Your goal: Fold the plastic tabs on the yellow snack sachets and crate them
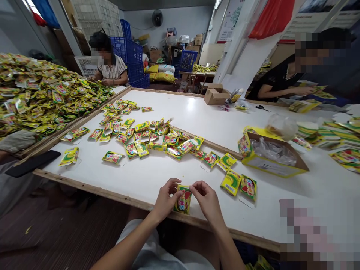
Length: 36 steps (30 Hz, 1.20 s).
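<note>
Where the near wooden edge of the white table [157, 174] runs past our lap, we hold one small yellow-and-green foil sachet [183, 200] with a red fruit print. It is upright between both hands, just above that edge. Our left hand [165, 200] pinches the sachet's left side, thumb and forefinger closed on its upper corner and the other fingers curled loosely below. Our right hand [207, 201] grips the right side the same way, thumb and forefinger shut on the top corner and the remaining fingers half bent. We cannot tell whether either hand touches the table.

Just to the right of our right hand, two more sachets of the same kind [231, 182] lie flat, side by side. Beyond them stands an open yellow cardboard box [270, 167] with crumpled clear plastic inside. Across the middle of the table, a loose scatter of sachets [146, 137] lies along a wooden strip. On the left, a flat black phone [32, 164] rests at the table's corner, and behind it rises a big heap of sachets [42, 93]. A person in a striped shirt [112, 69] sits at the far end, and a person in dark clothes [277, 84] works at the right side.
</note>
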Available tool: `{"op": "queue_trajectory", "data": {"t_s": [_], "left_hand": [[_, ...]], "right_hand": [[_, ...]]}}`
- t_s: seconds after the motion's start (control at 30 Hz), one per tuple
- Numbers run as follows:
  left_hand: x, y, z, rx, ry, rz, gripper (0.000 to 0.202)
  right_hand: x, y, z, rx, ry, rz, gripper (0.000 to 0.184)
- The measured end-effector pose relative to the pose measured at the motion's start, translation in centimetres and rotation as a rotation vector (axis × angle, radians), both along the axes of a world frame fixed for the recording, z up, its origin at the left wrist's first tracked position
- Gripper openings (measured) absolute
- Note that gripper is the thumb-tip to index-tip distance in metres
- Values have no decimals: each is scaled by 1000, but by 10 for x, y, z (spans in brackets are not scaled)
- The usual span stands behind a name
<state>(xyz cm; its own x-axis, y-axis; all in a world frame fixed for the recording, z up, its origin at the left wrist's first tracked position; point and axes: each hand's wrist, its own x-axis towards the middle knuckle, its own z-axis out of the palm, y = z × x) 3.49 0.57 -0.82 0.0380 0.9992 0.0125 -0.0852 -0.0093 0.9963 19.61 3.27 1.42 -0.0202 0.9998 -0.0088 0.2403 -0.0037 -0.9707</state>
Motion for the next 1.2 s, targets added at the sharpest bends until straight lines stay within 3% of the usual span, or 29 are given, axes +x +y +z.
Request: {"op": "queue_trajectory", "data": {"t_s": [0.27, 0.53, 0.67, 0.77, 0.9, 0.97, 1.07, 1.2], "left_hand": [[-1, 0, -2, -12, -29, -12, 31], [-3, 1, 0, 5, -25, -42, 18], [-4, 1, 2, 34, -41, -41, 38], [-7, 1, 0, 26, -73, -22, 47], [-9, 3, -2, 16, 11, -16, 27], [-7, 3, -2, 29, 77, -31, 24], [-4, 2, 0, 58, 168, -58, 21], [-6, 0, -1, 79, 226, -44, 18]], "right_hand": [[8, 2, 10, 30, -50, 213, 30], [-2, -9, -1, 121, -47, 145, 27], [-11, -16, -6, 95, 47, 94, 29], [23, -28, 7, 140, -48, -25, 30], [119, -49, 38, -13, -407, -8, 31], [154, -52, 44, -80, -555, -58, 34], [160, -36, 27, -89, -620, -260, 44], [111, 10, -15, 9, -686, -470, 57]]}}
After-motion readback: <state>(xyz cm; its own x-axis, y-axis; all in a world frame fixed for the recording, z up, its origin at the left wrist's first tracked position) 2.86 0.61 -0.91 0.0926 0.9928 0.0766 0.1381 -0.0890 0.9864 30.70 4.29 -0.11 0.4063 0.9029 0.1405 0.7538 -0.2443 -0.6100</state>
